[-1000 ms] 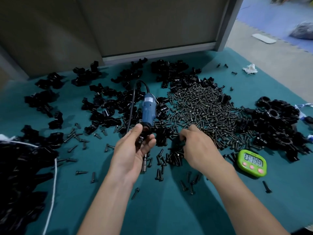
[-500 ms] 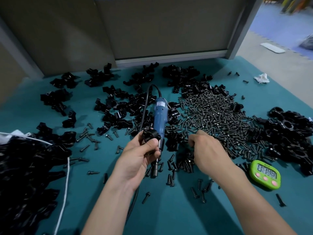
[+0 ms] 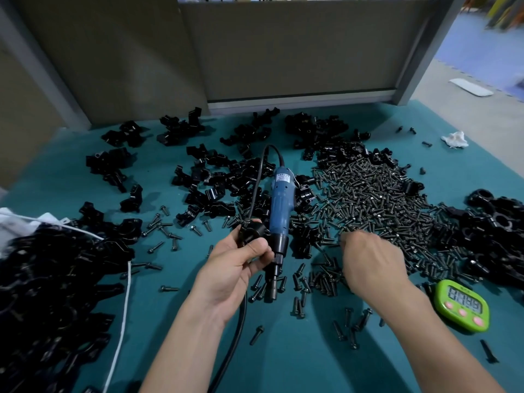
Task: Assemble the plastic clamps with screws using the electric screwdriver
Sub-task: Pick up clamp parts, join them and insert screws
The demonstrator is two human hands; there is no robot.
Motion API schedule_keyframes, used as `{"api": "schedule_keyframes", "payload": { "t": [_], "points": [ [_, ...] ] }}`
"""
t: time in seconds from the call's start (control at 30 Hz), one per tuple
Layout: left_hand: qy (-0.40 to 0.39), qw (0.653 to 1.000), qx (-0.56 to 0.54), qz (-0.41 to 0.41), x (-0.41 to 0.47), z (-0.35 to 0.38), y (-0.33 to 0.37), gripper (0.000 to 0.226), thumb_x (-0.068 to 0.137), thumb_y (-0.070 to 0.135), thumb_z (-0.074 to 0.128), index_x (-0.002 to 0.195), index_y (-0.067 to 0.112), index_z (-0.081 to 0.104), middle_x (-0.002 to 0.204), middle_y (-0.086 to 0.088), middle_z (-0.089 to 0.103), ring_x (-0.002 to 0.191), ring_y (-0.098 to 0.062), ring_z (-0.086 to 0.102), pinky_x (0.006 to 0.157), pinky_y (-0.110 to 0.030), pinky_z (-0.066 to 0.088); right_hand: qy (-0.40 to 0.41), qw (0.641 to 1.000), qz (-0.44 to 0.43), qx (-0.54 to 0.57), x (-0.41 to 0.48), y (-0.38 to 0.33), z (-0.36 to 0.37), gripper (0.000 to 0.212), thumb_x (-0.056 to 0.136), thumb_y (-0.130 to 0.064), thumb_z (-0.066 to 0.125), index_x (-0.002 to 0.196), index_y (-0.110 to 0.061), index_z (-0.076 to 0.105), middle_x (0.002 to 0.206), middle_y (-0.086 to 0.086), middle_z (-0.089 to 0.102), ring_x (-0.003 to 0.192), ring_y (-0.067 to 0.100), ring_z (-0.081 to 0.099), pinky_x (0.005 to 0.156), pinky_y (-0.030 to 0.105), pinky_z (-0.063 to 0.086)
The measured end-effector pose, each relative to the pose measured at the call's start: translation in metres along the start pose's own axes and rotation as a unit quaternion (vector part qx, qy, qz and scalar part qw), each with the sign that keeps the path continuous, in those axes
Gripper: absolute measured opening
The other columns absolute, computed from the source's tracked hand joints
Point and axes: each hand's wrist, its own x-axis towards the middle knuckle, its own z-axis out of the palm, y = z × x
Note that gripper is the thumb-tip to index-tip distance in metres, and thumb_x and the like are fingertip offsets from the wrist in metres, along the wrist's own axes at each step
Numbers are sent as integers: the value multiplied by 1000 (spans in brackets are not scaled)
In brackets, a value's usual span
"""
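My left hand [image 3: 232, 268] grips a black plastic clamp [image 3: 252, 232] just left of the blue electric screwdriver [image 3: 279, 211], which lies on the teal table with its bit toward me. My right hand [image 3: 368, 262] reaches palm-down into the near edge of the big pile of black screws [image 3: 374, 199]; its curled fingertips are hidden among them, so a pinched screw cannot be made out. Loose clamp halves [image 3: 215, 191] lie scattered beyond the screwdriver.
A heap of black clamps [image 3: 42, 285] with a white cord fills the left side, another heap [image 3: 499, 231] the right. A green timer [image 3: 462, 306] sits by my right forearm. The screwdriver's black cable [image 3: 241, 321] runs under my left wrist. A grey partition stands behind.
My left hand has lifted the clamp slightly and turned it beside the screwdriver. My right hand has stayed at the screw pile's edge. The camera has tilted up.
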Motion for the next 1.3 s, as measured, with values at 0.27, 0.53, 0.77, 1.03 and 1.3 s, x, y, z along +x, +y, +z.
{"api": "schedule_keyframes", "payload": {
  "t": [0.27, 0.53, 0.77, 1.03, 1.3],
  "points": [
    [-3, 1000, 8, -6, 1, 1, 2, 43, 73, 2, 70, 115, 3, 63, 83, -6, 74, 67, -12, 69, 61, -21, 58, -16, 999, 50, -14, 1, -4, -8, 24, 89, -4, 51, 73, -19, 42, 67, -4, 50, 52, 12, 43, 45, 28, 26],
    [4, 1000, 9, 4, 3, -1, -1, 31, 88, -9, 62, 116, 5, 65, 86, -7, 74, 66, -14, 67, 65, -24, 60, 22, 997, 66, -39, -2, -1, -4, 24, 91, -12, 56, 68, -19, 51, 62, -7, 54, 49, 10, 44, 45, 24, 25],
    [0, 1000, 23, 12, 4, 1, -2, 33, 82, -7, 66, 113, 6, 66, 86, -7, 75, 68, -13, 69, 65, -23, 59, 4, 998, 44, 33, 3, -2, 2, 29, 94, -21, 66, 70, -18, 50, 64, -5, 53, 51, 14, 47, 44, 27, 28],
    [4, 995, 98, 23, 4, 2, -8, 29, 92, -12, 61, 110, 10, 69, 89, -10, 73, 69, -14, 68, 66, -21, 57, 8, 938, -1, 347, 5, -6, -20, 11, 80, -28, 70, 75, -23, 61, 50, -5, 62, 43, 5, 51, 43, 20, 39],
    [-6, 988, 147, 49, 1, 7, -10, 35, 90, -14, 64, 114, 11, 68, 99, -12, 70, 81, -16, 67, 70, -22, 57, -81, 794, -109, 592, -3, -40, -34, 13, 78, -11, 72, 81, -24, 72, 67, 11, 74, 60, 30, 69, 58, 34, 48]
  ]
}}
